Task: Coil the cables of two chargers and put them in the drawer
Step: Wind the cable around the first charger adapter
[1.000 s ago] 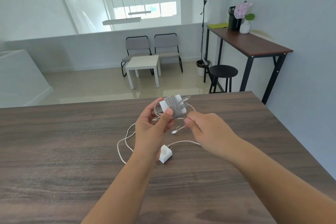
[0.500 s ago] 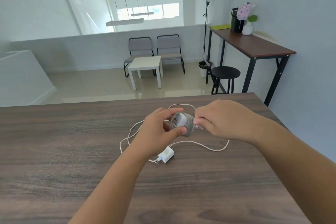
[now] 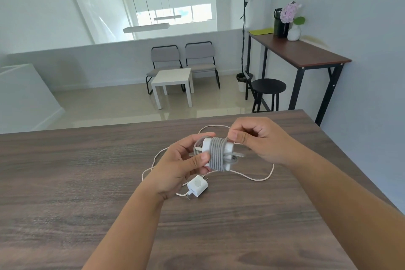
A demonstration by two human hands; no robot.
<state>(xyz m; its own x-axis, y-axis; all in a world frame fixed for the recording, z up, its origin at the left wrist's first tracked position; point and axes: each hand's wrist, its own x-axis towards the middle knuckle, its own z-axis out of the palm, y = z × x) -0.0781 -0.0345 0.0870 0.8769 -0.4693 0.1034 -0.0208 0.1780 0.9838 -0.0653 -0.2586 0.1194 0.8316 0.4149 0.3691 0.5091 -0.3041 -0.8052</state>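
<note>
Grey cable (image 3: 217, 154) wrapped my first charger (image 3: 207, 147); my left hand (image 3: 177, 166) gripped it above the worktop (image 3: 65, 182) to steady it while my right hand (image 3: 258, 140) pinched the cable's end. Second charger (image 3: 198, 186) lay beneath, uncoiled, towards the far edge.

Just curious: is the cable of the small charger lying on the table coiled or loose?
Loose: its white cable sprawls in open loops around the small charger.

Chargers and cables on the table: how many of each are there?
Chargers: 2, one held in the left hand, one on the table
Cables: 2, one grey and wound, one white and loose
Total: 4
</note>
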